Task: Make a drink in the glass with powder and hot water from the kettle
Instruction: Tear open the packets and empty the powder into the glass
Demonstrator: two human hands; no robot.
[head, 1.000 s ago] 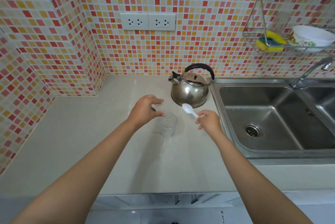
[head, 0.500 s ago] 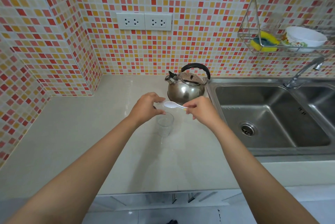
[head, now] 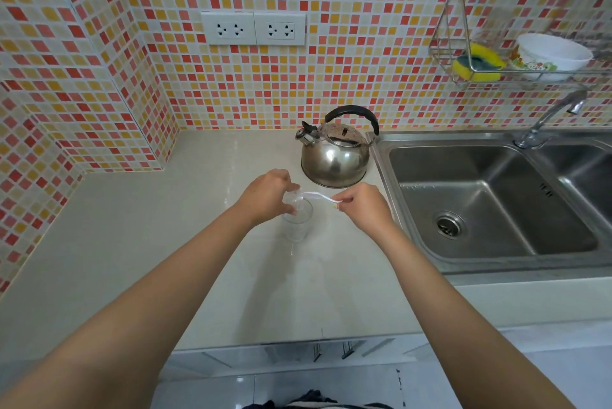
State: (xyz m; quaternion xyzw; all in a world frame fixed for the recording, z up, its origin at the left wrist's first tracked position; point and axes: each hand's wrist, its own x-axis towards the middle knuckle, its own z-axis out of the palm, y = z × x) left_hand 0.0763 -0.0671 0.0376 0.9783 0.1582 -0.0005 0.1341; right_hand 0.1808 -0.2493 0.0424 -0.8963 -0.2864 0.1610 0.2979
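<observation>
Left hand: I see it curled over the clear glass's rim, pinching a small clear packet.
Clear drinking glass: upright on the pale countertop, near the steel kettle.
White plastic spoon: bowl over the glass.
Right hand: pinches the spoon's handle.
Steel kettle: farther back, beside the steel sink.

Clear glass upright before steel kettle.
</observation>
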